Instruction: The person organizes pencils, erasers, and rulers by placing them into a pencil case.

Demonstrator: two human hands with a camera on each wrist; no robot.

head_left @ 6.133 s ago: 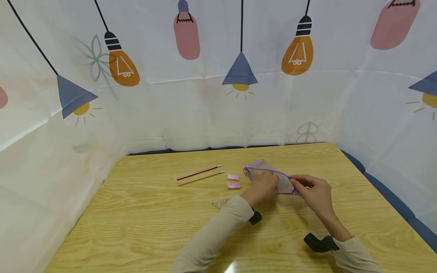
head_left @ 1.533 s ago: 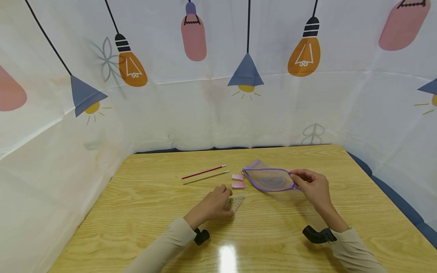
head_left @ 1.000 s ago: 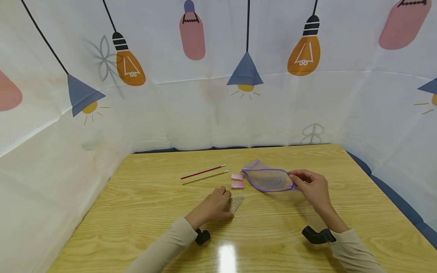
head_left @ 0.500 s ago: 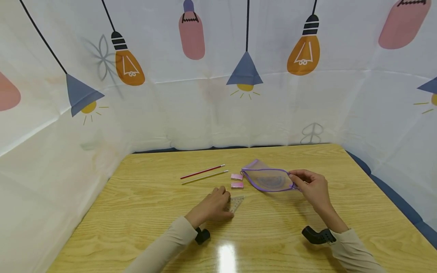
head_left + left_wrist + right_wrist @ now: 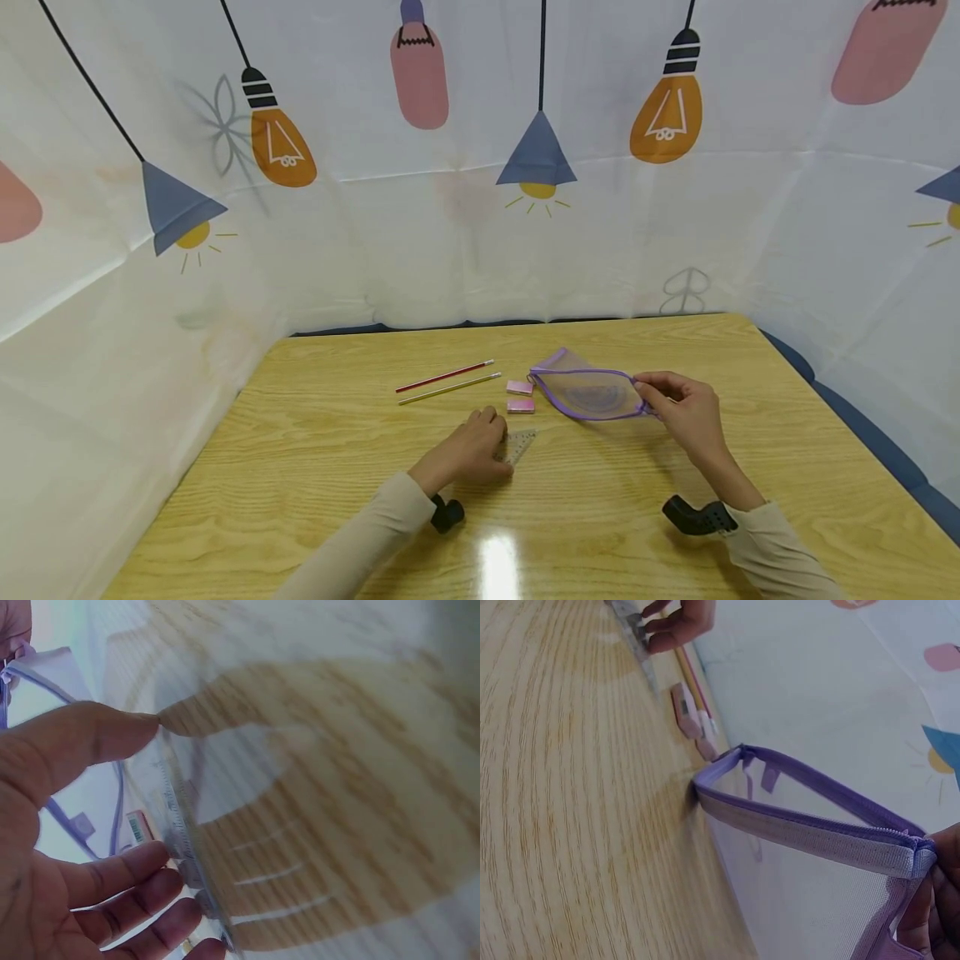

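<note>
A clear triangular ruler [image 5: 520, 444] lies flat on the wooden table [image 5: 315, 467], with my left hand [image 5: 471, 452] on its near left corner. The left wrist view shows the thumb [image 5: 82, 746] and fingers [image 5: 131, 881] pinching the ruler's edge [image 5: 178, 825]. My right hand [image 5: 678, 407] pinches the right end of a purple mesh zip pouch [image 5: 587, 393] and holds its mouth open towards the left. In the right wrist view the pouch's zip band [image 5: 817, 825] gapes, and the right hand's fingers [image 5: 939, 900] grip its corner.
Two pink erasers [image 5: 519, 387] [image 5: 521, 406] lie just left of the pouch. A red pencil [image 5: 444, 377] and a yellow pencil [image 5: 450, 389] lie side by side further left. A printed curtain [image 5: 480, 208] surrounds the table on three sides.
Six seconds ago my left hand was at the pouch; it has moved down and left onto the ruler. Over the last second and a half nothing has visibly moved.
</note>
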